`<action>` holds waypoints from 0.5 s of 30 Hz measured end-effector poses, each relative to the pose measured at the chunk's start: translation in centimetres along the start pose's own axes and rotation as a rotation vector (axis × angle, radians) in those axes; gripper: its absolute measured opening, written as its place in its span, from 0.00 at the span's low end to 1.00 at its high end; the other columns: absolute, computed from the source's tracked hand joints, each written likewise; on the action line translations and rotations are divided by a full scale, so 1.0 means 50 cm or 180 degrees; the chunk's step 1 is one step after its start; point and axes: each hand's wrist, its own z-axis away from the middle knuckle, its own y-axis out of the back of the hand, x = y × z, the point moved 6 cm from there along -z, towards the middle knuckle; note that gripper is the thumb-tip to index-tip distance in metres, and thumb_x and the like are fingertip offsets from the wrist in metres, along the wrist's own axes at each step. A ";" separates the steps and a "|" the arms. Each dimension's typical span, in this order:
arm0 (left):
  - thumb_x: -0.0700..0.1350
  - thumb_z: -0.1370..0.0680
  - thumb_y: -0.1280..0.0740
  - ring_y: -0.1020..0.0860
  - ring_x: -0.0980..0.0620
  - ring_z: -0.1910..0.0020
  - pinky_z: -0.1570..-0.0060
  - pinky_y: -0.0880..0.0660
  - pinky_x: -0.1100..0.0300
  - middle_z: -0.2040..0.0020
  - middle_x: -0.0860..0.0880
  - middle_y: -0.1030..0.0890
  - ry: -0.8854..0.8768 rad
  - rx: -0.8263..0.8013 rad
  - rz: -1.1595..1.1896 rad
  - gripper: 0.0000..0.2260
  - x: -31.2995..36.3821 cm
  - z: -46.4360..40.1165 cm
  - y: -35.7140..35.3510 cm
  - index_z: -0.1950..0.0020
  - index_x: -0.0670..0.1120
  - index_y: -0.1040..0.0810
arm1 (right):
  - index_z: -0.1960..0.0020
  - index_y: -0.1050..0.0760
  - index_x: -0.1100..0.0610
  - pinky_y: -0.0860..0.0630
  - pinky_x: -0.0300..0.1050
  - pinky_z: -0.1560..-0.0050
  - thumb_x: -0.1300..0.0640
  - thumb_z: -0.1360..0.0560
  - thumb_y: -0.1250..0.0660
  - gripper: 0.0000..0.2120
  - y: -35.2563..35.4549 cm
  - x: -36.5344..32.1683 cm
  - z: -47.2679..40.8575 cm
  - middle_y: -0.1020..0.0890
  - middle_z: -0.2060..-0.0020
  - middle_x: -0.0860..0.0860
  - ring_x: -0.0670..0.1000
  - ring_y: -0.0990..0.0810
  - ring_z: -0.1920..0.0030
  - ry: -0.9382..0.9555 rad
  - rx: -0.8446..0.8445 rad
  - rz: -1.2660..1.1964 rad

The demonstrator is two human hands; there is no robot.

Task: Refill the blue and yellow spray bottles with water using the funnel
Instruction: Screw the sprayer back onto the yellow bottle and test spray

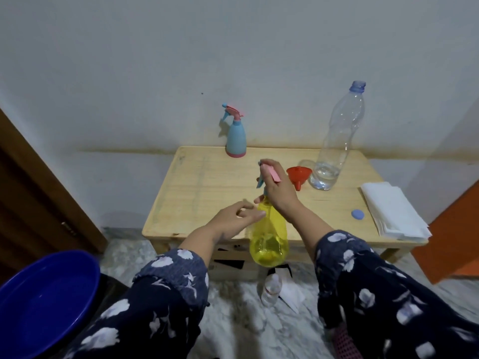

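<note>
Your right hand grips the pink-and-blue trigger head of the yellow spray bottle, holding it over the near edge of the wooden table; your left hand hovers just beside its neck, fingers loosely spread, holding nothing. By the look of it, the blue spray bottle, capped at the far edge, is done or waiting; I cannot tell which. The yellow one looks nearly empty, so its filling remains. Count two spray bottles, one red funnel, one uncapped water bottle with a little water, one blue cap.
</note>
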 end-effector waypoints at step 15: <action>0.57 0.36 0.21 0.24 0.49 0.40 0.45 0.25 0.52 0.37 0.53 0.24 -0.0494 0.1076 -0.0705 0.38 0.115 -0.293 0.056 0.30 0.54 0.33 | 0.28 0.38 0.56 0.24 0.57 0.41 0.36 0.34 0.27 0.44 0.028 0.112 -0.265 0.26 0.35 0.55 0.57 0.25 0.38 -0.1258 -0.0336 0.1083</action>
